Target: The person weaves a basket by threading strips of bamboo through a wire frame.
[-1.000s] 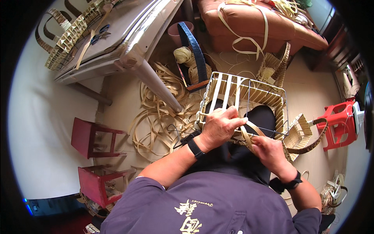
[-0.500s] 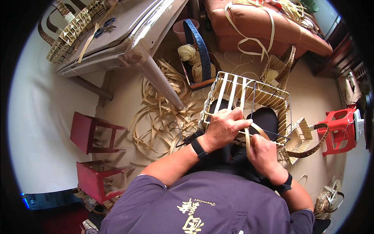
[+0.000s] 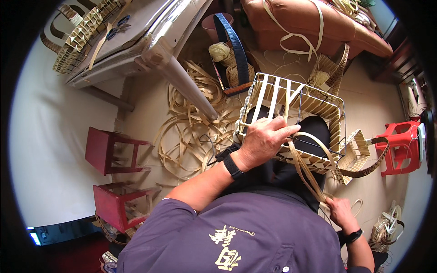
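Observation:
Across my lap rests a rectangular wire-framed basket with pale strips wrapped round its sides and a few stretched over its far left part. My left hand is closed at the basket's near left, pinching a pale weaving strip against the work; its fingertips are partly hidden. The strip runs from there, doubled into several strands, down to my right hand. That hand is closed round the strands, low at the right and away from the basket. A loose loop of strip arches over the basket's open right part.
Tangled strips cover the floor at left, near a table with scissors. A dark-handled basket stands ahead. Small handled baskets lie at right, beside red stools. An orange sofa is behind.
My right hand has pulled away from the basket, down and to the right, drawing the strip out long. My left hand has stayed at the basket. The view has shifted slightly.

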A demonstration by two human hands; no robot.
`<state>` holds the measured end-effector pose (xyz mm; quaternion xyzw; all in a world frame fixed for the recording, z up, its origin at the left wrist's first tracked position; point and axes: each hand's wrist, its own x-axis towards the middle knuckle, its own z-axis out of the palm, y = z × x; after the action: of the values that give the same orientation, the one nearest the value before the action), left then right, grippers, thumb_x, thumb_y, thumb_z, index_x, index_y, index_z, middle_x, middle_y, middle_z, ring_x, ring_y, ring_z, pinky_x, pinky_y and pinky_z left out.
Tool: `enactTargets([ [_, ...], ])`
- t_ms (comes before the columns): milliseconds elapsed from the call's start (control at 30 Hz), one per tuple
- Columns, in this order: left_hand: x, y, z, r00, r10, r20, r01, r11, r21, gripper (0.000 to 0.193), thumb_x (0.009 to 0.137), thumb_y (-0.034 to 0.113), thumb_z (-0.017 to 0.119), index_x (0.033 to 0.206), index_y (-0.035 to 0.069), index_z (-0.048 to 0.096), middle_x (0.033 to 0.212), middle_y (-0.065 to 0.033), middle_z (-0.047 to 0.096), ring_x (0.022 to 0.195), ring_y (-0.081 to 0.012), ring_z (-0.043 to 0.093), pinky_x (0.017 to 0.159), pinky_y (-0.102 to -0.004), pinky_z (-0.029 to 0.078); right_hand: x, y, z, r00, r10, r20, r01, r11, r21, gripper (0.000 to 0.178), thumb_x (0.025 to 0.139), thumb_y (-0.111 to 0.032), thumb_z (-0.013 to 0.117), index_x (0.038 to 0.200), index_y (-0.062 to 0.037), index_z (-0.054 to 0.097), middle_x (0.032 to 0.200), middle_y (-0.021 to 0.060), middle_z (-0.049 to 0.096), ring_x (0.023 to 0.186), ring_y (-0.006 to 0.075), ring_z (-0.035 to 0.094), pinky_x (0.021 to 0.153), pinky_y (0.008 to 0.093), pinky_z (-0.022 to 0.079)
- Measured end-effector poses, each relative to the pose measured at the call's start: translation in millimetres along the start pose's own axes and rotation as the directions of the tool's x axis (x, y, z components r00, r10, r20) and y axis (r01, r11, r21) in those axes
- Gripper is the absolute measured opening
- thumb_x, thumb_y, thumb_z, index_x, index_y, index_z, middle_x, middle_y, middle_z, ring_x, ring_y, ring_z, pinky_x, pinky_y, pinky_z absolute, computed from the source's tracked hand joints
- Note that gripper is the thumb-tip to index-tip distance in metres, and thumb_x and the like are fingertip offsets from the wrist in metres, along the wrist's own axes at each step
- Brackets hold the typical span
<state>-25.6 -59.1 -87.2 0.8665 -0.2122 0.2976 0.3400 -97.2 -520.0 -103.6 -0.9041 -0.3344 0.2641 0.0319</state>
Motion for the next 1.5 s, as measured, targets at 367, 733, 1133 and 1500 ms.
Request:
enactTargets([
  [367, 1.6, 3.4, 1.3, 0.999, 0.030, 0.027, -0.030, 0.999, 0.012, 0.033, 0.089, 0.017, 0.083, 0.121, 0.026, 0.087, 0.091, -0.0003, 0.065, 0.078, -0.0232, 0.068, 0.067, -0.0394, 0.054, -150.3, 157.0, 62.6, 0.863, 0.437, 0.254, -0.327, 0.866, -0.378, 0.015, 0.089, -0.012, 0.074, 0.102, -0.0109, 0.081, 0.094, 0.0207, 0.077, 0.094, 0.0425, 0.075, 0.083, 0.0548, 0.059],
  [733, 3.0, -0.7, -3.2, 0.999, 0.007, 0.050, -0.009, 0.999, 0.040, 0.025, 0.093, 0.021, 0.083, 0.116, 0.028, 0.088, 0.091, 0.0004, 0.065, 0.077, -0.0220, 0.069, 0.067, -0.0378, 0.055, 106.7, -85.4, -100.2, 0.844, -0.113, -0.524, 0.200, 0.974, 0.111, 0.017, 0.093, -0.008, 0.085, 0.104, -0.0065, 0.073, 0.089, 0.0153, 0.073, 0.079, 0.0384, 0.074, 0.069, 0.0478, 0.059],
  [1133, 0.7, -0.3, -2.7, 0.998, -0.042, 0.054, 0.042, 0.999, -0.001, 0.021, 0.094, 0.022, 0.083, 0.114, 0.025, 0.088, 0.091, -0.0005, 0.064, 0.079, -0.0221, 0.068, 0.069, -0.0389, 0.054, 185.8, -152.7, -82.8, 0.803, -0.222, -0.553, 0.162, 0.974, -0.155, 0.052, 0.082, -0.035, 0.096, 0.111, -0.0038, 0.067, 0.081, 0.0095, 0.070, 0.071, 0.0271, 0.075, 0.060, 0.0412, 0.059],
  [1500, 1.9, -1.5, -2.6, 0.997, -0.044, 0.066, 0.044, 0.999, -0.001, 0.020, 0.095, 0.023, 0.083, 0.114, 0.024, 0.089, 0.092, -0.0010, 0.064, 0.080, -0.0231, 0.068, 0.069, -0.0393, 0.054, 210.4, -132.2, -32.2, 0.658, -0.317, -0.683, 0.359, 0.929, -0.085, 0.049, 0.092, -0.008, 0.081, 0.136, -0.0004, 0.063, 0.083, 0.0125, 0.071, 0.068, 0.0317, 0.075, 0.060, 0.0457, 0.060],
])
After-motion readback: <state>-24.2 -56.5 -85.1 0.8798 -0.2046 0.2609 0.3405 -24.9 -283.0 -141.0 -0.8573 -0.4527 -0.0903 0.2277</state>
